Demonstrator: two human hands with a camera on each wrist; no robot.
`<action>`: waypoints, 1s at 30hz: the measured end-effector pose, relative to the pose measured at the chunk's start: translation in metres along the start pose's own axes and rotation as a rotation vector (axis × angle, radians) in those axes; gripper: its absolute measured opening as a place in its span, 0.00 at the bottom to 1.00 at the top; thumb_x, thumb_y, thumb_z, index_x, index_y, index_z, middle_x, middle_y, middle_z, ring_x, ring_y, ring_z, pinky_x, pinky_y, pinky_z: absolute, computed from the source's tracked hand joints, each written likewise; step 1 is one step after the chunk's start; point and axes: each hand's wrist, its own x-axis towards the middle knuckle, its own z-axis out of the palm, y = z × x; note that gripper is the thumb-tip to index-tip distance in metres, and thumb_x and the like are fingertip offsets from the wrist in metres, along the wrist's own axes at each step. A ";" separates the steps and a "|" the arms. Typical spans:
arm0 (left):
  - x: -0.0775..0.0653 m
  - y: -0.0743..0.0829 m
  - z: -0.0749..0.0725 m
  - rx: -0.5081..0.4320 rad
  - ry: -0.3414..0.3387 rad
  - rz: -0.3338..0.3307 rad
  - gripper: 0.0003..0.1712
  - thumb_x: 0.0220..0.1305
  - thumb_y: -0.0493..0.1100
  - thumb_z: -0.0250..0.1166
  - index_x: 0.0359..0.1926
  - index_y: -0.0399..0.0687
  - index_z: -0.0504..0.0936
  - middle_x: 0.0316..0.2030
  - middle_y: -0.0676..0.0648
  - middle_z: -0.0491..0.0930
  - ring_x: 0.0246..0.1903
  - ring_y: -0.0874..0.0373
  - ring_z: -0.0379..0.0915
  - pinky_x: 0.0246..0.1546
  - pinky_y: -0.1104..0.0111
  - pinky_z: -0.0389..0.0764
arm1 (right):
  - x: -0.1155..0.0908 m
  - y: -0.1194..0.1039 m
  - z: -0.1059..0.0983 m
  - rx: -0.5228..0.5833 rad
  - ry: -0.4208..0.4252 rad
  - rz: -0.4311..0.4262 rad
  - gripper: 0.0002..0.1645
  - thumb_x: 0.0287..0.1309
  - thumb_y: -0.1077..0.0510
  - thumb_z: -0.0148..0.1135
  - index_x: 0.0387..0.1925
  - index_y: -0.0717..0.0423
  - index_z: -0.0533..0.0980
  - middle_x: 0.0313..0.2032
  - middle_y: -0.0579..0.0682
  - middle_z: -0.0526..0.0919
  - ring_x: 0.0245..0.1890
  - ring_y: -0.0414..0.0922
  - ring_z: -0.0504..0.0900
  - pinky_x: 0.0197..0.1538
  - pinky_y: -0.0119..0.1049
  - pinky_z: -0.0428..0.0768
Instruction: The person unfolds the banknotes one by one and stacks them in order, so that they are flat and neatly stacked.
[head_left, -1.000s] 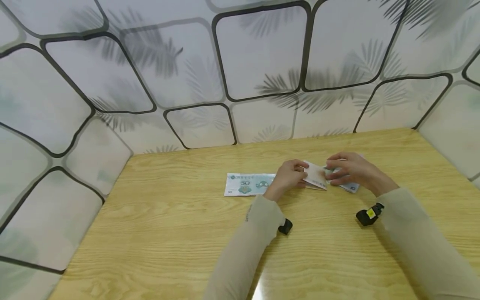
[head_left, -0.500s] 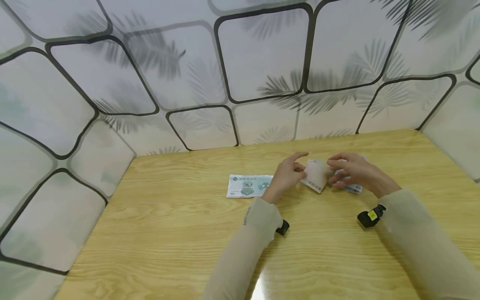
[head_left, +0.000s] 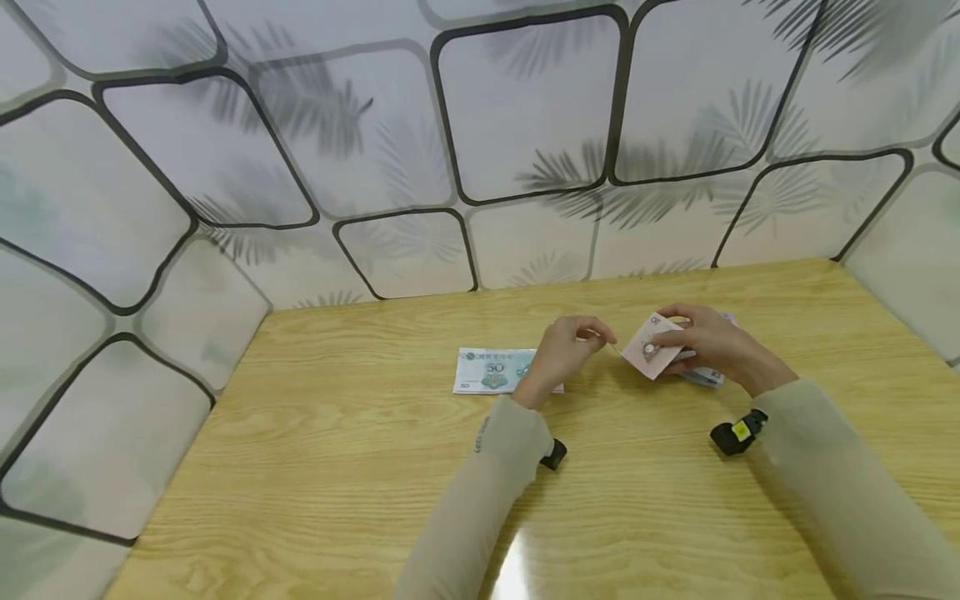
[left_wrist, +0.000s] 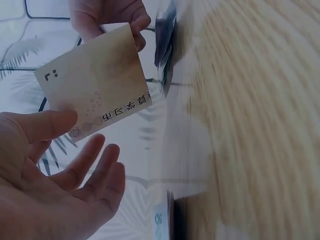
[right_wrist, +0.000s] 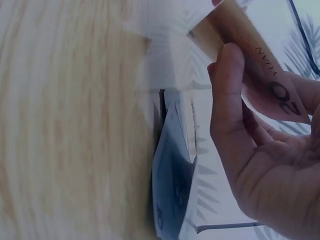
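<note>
A brownish play banknote (head_left: 648, 346), marked 20 and YUAN in the right wrist view (right_wrist: 265, 70), is held up between both hands and looks folded to about half length. My right hand (head_left: 705, 337) grips it with the thumb across its face and the fingers behind. At its near-left corner, my left hand (head_left: 570, 346) pinches it; the left wrist view shows the thumb (left_wrist: 55, 122) over that corner and the other fingers loosely bent. Beneath the right hand lie bluish play banknotes (right_wrist: 172, 185), folded and partly hidden.
A green 50 play banknote (head_left: 491, 373) lies flat on the wooden table (head_left: 337, 458), partly behind the left hand. Patterned fabric walls (head_left: 525, 108) stand along the table's back and sides. Each wrist carries a small black camera (head_left: 733, 435).
The left hand let its fingers spread off the brown banknote, then drew slightly back and took its corner. The right hand turned the banknote, showing its other face with a portrait.
</note>
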 end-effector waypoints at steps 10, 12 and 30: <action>-0.006 -0.012 -0.008 -0.282 0.036 -0.142 0.17 0.81 0.39 0.49 0.55 0.40 0.83 0.52 0.46 0.79 0.41 0.50 0.80 0.42 0.60 0.86 | -0.001 0.005 0.000 0.046 0.064 -0.025 0.32 0.78 0.60 0.49 0.75 0.71 0.55 0.53 0.57 0.78 0.40 0.40 0.84 0.43 0.42 0.86; -0.007 -0.014 -0.009 -0.324 0.047 -0.159 0.17 0.81 0.39 0.50 0.57 0.39 0.81 0.54 0.45 0.78 0.41 0.53 0.78 0.43 0.60 0.86 | 0.001 0.006 0.000 0.096 0.059 -0.030 0.32 0.78 0.59 0.48 0.75 0.72 0.55 0.47 0.50 0.81 0.39 0.39 0.84 0.43 0.42 0.86; -0.005 -0.030 -0.031 -0.528 0.162 -0.167 0.27 0.66 0.22 0.56 0.66 0.34 0.74 0.37 0.46 0.77 0.30 0.58 0.73 0.33 0.59 0.88 | 0.003 0.002 0.008 0.421 -0.055 -0.128 0.40 0.78 0.63 0.48 0.76 0.75 0.40 0.42 0.45 0.85 0.34 0.42 0.85 0.34 0.38 0.87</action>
